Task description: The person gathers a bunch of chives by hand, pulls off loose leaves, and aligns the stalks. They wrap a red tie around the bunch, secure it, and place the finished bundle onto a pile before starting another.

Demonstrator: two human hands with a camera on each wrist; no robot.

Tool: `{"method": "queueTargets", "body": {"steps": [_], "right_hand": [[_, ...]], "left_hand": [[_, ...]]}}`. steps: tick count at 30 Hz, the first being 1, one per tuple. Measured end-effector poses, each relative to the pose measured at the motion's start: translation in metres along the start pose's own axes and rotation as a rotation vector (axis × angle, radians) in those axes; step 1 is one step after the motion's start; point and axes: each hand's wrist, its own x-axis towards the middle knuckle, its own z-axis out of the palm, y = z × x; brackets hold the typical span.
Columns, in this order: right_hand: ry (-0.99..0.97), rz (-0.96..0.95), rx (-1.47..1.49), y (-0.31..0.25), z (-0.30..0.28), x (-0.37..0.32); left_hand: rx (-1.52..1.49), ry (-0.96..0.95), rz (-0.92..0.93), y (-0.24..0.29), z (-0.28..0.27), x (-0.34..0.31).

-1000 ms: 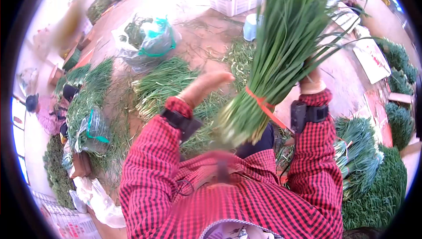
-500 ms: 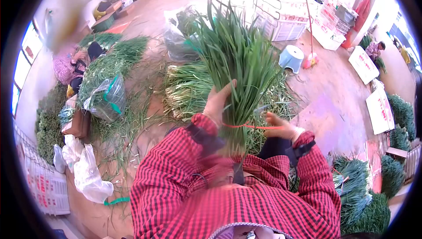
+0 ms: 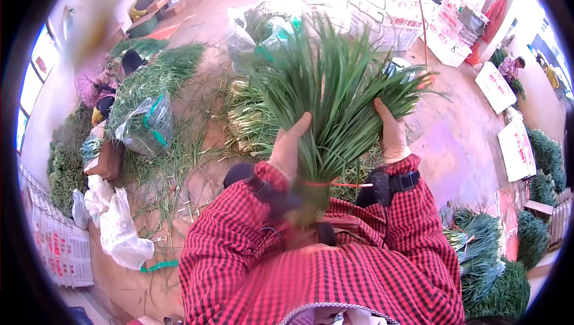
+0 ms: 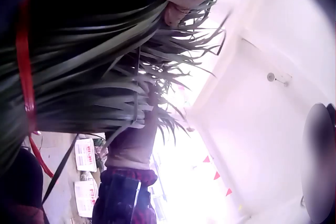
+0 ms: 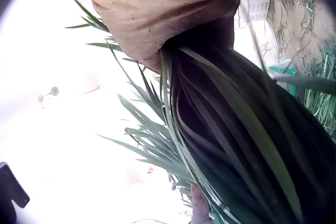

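A large bunch of long green leaves [image 3: 326, 104] stands upright before the chest, its leaf ends fanned out at the top. An orange-red band [image 3: 320, 183] circles its lower part, with a loose end sticking out to the right. The left hand [image 3: 288, 146] grips the bunch's left side, thumb up along the leaves. On the right side the right hand [image 3: 391, 134] holds leaves that lean outward. In the left wrist view the red band [image 4: 24, 61] crosses the leaves. The right wrist view shows the right hand [image 5: 168, 14] curled round leaves; its fingertips are hidden.
Behind the bunch lies a pile of similar greens [image 3: 248, 116] on the floor. Farther back are a clear plastic bag [image 3: 242, 44] and white crates [image 3: 388, 23]. More bundles [image 3: 478, 253] lie at the lower right. A white bag [image 3: 122, 235] is at the left, and a person sits beyond it.
The bunch, first tilted in the right hand, came upright in front of the body. The left hand took hold of it; the right hand moved from the band's end up to the leaves.
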Motion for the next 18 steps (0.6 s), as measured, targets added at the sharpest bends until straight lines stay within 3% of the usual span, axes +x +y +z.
{"method": "queueTargets", "body": {"steps": [4,6,9,11,13,14,18], "right_hand": [[0.097,-0.084,-0.156,-0.027,-0.039,0.013],[0.188,-0.247,-0.301,-0.054,-0.038,0.009],[-0.066,-0.316,-0.467,-0.088,-0.012,-0.026],[-0.372,-0.235,-0.578,-0.09,0.022,-0.051],[-0.605,-0.441,-0.901,-0.071,0.035,-0.058],[-0.6,-0.332,-1.063,-0.069,0.044,-0.064],[-0.583,-0.392,-1.262,-0.036,0.035,-0.044]], "left_hand": [[0.119,0.069,0.052,-0.01,0.002,-0.003],[0.147,0.084,0.061,-0.013,0.004,-0.004],[0.13,0.046,0.02,-0.02,0.005,0.001],[0.117,0.04,-0.029,-0.026,0.006,0.005],[0.079,0.021,-0.065,-0.036,0.003,0.01],[0.059,0.015,-0.078,-0.04,0.001,0.011],[0.142,0.01,-0.051,-0.047,-0.003,0.013]]}}
